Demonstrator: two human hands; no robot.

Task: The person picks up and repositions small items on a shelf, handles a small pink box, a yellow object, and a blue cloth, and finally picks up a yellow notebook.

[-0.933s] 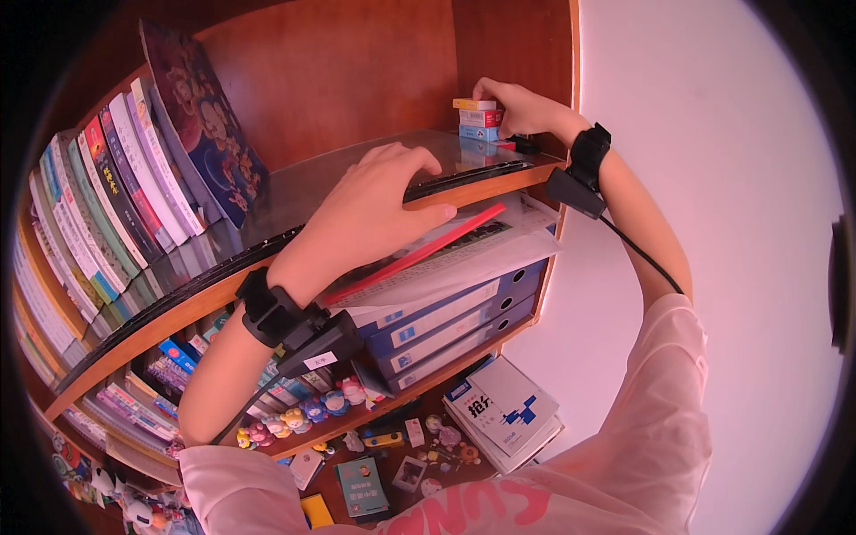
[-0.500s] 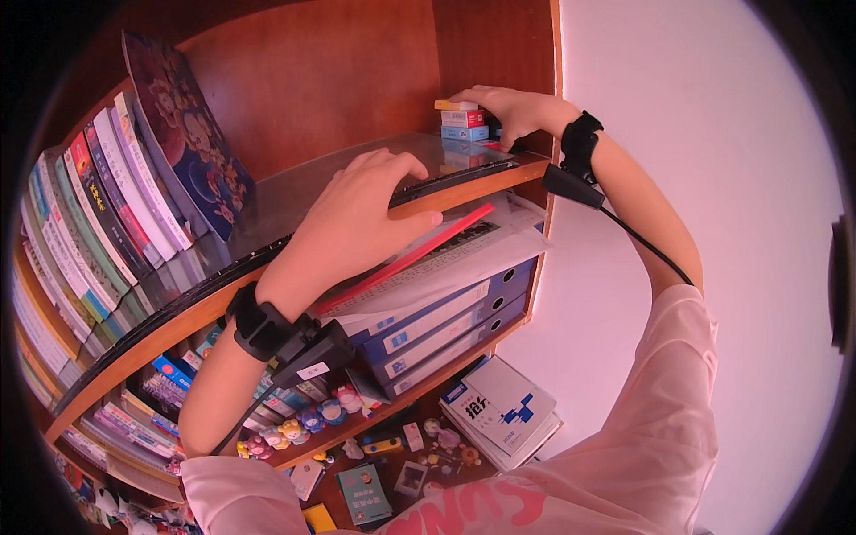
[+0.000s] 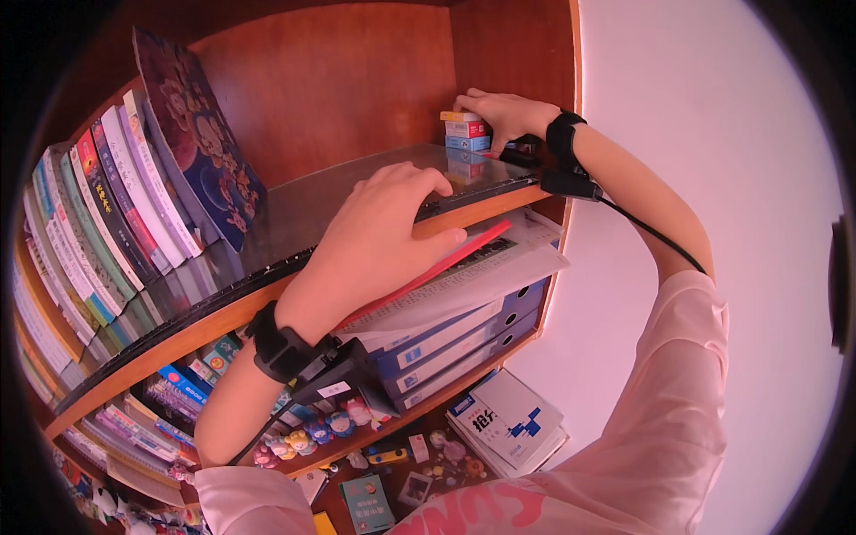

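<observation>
At the right end of the glass-topped shelf [image 3: 312, 192], my right hand [image 3: 513, 118] reaches over a stack of small boxes [image 3: 467, 129], yellow on top, then red and white, then blue. Its fingers bend over the top and behind the stack, and its thumb comes down on the right side. Part of the boxes is hidden by this hand. My left hand [image 3: 379, 236] holds nothing. Its fingers are apart above the shelf's front edge, with the thumb close to a red strip [image 3: 477, 250] on papers below.
Upright books [image 3: 107, 201] and a dark patterned board [image 3: 201, 134] fill the shelf's left side. Below are loose papers [image 3: 535, 254] over blue binders [image 3: 473, 334], small figurines [image 3: 339, 423] and a paper stack [image 3: 508, 419]. A white wall [image 3: 660, 116] stands at right.
My right hand and the small boxes have shifted slightly left along the shelf. My left hand keeps nearly the same pose over the shelf edge. The whole view has shifted a little.
</observation>
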